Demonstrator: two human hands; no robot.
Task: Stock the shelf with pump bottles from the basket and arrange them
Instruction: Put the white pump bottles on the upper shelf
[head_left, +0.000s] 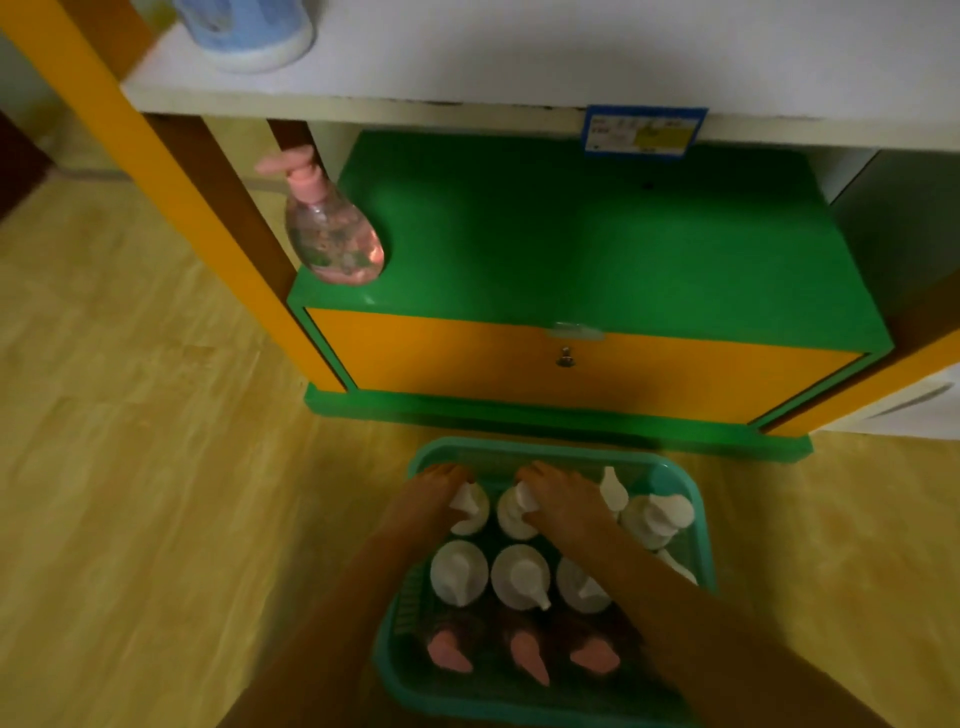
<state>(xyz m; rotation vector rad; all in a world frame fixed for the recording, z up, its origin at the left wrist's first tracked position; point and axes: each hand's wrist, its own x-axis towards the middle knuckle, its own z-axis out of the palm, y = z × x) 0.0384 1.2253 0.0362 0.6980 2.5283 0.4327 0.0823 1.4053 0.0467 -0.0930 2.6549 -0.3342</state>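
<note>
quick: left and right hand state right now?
Left hand: closing on a white pump bottle in the basket; grip unclear.
Right hand: fingers on another white pump bottle; grip unclear.

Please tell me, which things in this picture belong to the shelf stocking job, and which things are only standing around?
Belong to the job:
- teal basket
- white pump bottles in it
- pink-capped bottles in it
- pink pump bottle on the green shelf
- left hand and right hand, each on a white bottle

Only standing around:
- blue and white container on the white shelf
- price tag
- cabinet lock
</note>
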